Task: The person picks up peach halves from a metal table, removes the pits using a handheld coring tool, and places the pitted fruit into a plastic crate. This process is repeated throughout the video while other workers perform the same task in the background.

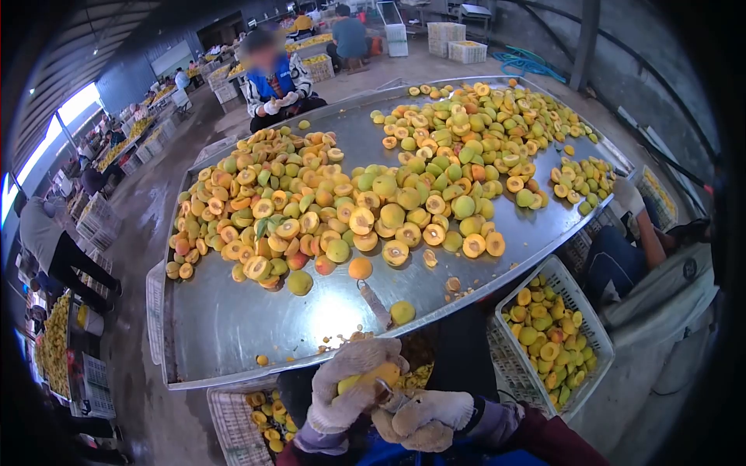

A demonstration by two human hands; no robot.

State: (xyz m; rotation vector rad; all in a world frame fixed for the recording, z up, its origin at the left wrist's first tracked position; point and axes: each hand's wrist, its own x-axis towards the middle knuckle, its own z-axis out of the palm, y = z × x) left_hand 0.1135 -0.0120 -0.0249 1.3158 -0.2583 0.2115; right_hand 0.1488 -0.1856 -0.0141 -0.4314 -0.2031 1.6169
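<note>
Just in front of the metal table's near edge, my gloved left hand (350,384) is wrapped round a yellow fruit (382,375). My gloved right hand (426,419) is closed beside it on a small tool (386,394) whose tip touches the fruit; most of the tool is hidden by the glove. A wide pile of halved and whole fruit (311,202) covers much of the metal table (210,342). Near the table's front edge lie a knife-like tool (374,303) and a single greenish fruit (402,312).
A white crate (598,334) of halved fruit stands at the right, another crate (233,427) below the table at the left. A co-worker (272,78) sits across the table; another co-worker's gloved hand (628,196) is at its right edge.
</note>
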